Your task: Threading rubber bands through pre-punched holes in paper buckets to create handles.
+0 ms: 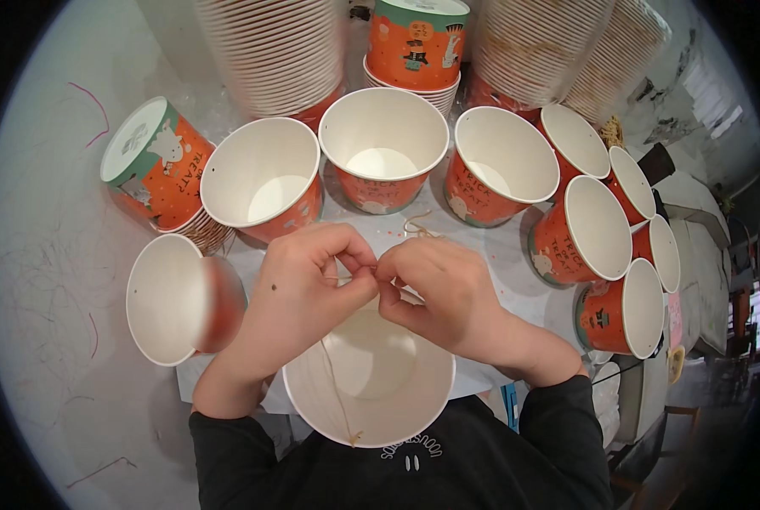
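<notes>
Close in front of me stands a paper bucket [422,399] with a white inside, its mouth facing up. A thin tan string [332,374] is knotted at its near rim and runs up across the opening to my fingers. Over the far rim, my left hand [303,293] is closed in a pinch on the string. My right hand [452,293] is pinched shut right beside it, fingertips meeting the left ones. The short piece of string between the fingertips is mostly hidden. Both hands cover much of the bucket's far rim.
Orange-and-green paper buckets [384,127] stand in an arc around me. Upside-down stacked buckets [155,161] are at the left, with tall nested stacks [269,51] behind. Loose string [418,225] lies on the table beyond my hands. A grey sofa [694,246] is at the far right.
</notes>
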